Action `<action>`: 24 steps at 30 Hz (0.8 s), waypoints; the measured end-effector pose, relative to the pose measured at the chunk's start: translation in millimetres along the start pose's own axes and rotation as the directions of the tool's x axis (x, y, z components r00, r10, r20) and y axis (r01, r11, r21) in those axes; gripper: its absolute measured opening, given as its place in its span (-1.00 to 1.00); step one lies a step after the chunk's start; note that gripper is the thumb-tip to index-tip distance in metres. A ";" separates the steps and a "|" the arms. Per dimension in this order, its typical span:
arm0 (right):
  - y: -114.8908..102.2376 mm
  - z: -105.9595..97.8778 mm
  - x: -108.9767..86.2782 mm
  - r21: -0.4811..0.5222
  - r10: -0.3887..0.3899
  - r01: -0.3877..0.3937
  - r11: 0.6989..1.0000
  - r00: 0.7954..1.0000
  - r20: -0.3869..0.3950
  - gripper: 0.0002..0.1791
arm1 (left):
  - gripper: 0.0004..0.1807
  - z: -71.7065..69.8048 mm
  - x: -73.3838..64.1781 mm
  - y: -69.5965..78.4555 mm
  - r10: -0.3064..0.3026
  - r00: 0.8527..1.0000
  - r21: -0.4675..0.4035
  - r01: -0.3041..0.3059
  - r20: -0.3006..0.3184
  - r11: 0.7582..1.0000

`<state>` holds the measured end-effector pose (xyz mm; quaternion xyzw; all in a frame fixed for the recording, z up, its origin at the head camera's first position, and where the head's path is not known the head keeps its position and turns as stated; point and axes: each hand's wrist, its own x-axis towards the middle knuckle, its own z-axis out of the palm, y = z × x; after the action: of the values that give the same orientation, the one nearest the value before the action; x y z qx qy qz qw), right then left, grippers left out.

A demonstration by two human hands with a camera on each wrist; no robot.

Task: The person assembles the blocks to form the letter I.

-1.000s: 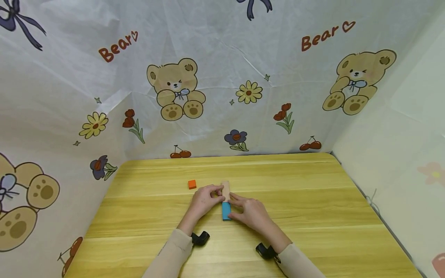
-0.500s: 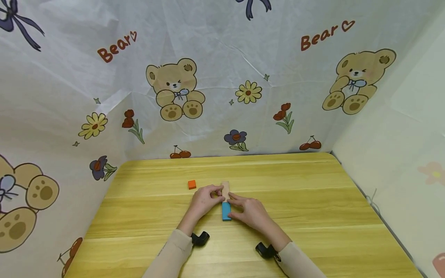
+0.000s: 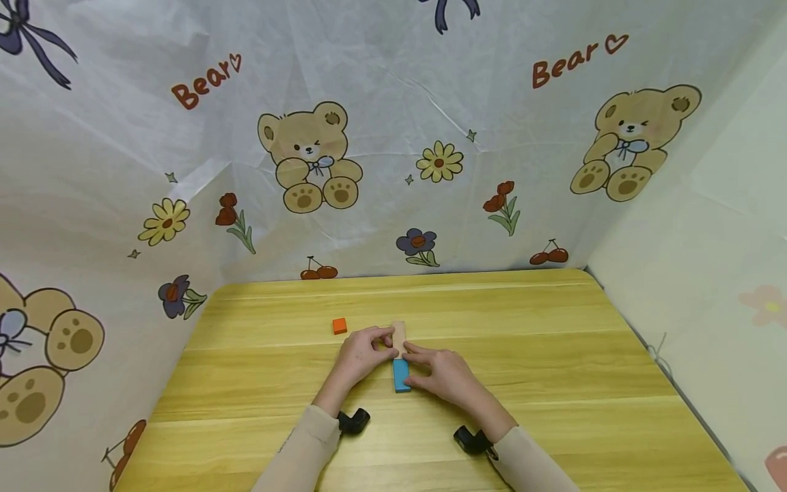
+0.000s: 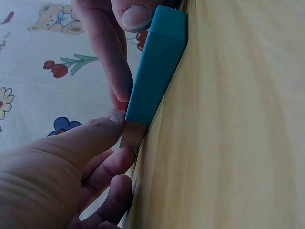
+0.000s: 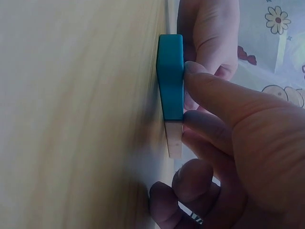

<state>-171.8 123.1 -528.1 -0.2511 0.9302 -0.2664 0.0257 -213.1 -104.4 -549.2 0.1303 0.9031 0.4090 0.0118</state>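
Observation:
A flat blue wooden block (image 3: 402,376) and a plain, uncoloured wooden block (image 3: 399,337) lie end to end on the table, the blue one nearer me. My left hand (image 3: 361,352) holds the plain block at its left side, thumb tip by the joint and index fingertip farther along. From the right, my right hand (image 3: 445,374) holds the blue block, its thumb on the right edge and its index fingertip at the joint. In the right wrist view, the blue block (image 5: 170,78) stands end-on, with the plain block (image 5: 174,140) behind it.
A small orange block (image 3: 339,326) lies beyond my left hand. The wood-grain table (image 3: 553,342) meets a white cloth backdrop (image 3: 381,89) printed with bears and flowers. Black wrist cameras (image 3: 354,422) sit at both cuffs.
The blue block has shifted very slightly towards me and to the right, its near end turned a little right, with my right hand following. My left hand stays in place.

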 end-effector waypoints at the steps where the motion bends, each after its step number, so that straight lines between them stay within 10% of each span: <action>1: -0.1 -0.3 0.1 -0.001 0.000 0.000 1.000 1.000 0.002 -0.40 | -0.51 0.1 0.2 -0.6 0.001 1.000 -0.002 -0.001 0.000 1.000; 24: -0.7 -0.7 0.2 0.035 0.022 -0.023 0.999 1.000 0.015 -0.43 | -0.56 0.6 0.4 -4.1 0.001 0.999 -0.062 -0.004 -0.052 0.998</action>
<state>-171.8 122.8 -527.1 -0.2421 0.9279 -0.2806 0.0402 -214.4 -106.4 -552.6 0.1205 0.8898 0.4401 -0.0080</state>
